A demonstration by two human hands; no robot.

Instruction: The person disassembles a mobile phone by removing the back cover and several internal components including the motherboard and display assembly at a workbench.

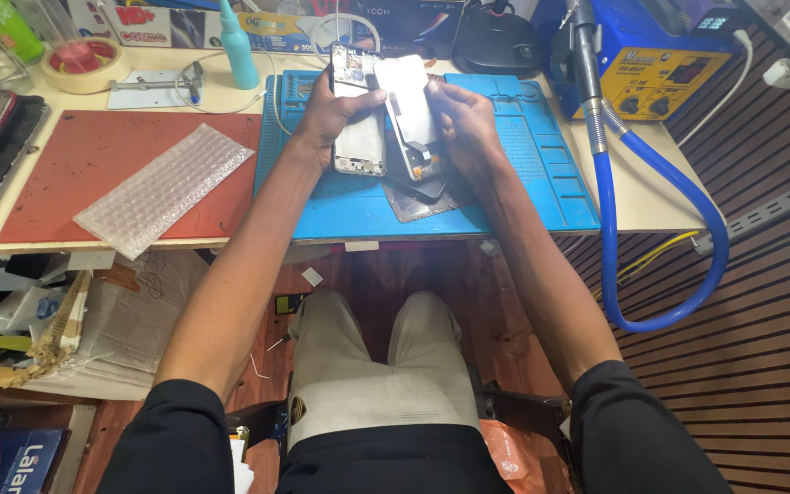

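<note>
Clearly I was mid-separation: my left hand (326, 114) gripped the phone frame (358, 137), my right hand (464, 114) clasped the white screen panel (409, 101) above the blue mat (523, 197); next needed gentle, even lifting.

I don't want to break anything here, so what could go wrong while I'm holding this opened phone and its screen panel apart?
The white screen panel in your right hand looks joined to the phone frame in your left hand near the bottom, so spreading them further could strain that link. Both are held above other parts on the blue mat; a slip might crack something.
</note>
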